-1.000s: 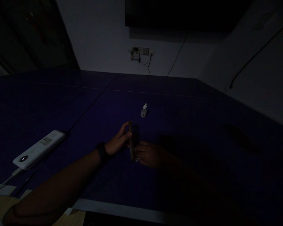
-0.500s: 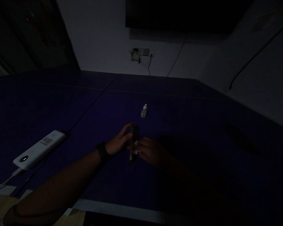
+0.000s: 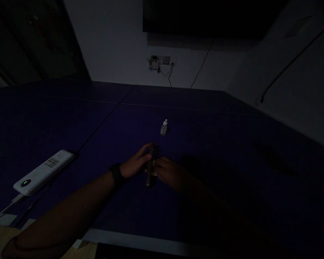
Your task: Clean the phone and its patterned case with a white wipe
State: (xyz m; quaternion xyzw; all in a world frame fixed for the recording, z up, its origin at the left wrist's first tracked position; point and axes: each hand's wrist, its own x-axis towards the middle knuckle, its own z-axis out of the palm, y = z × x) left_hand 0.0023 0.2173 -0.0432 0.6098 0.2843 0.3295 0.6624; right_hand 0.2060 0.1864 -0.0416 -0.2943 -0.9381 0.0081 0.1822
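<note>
On the left, a white power bank (image 3: 44, 172) lies near the front edge of the table (image 3: 110, 212), with bare surface between it and the left hand (image 3: 133, 165). This hand is clamped on a thin flat object (image 3: 149, 167), upright, well inside the edge. A small bottle (image 3: 163, 128) stands beyond. The right hand (image 3: 170, 173), fingers curled, pinches a white cloth (image 3: 154, 174) at the object's right face.

Your left hand (image 3: 132, 166) is sitting just ahead of the dark wristband (image 3: 116, 174), thumb and fingers pinching; your left forearm (image 3: 70, 208) is slanting back behind the wristband. To the wristband's right, your right hand (image 3: 169, 172) is bending its fingers inward.
</note>
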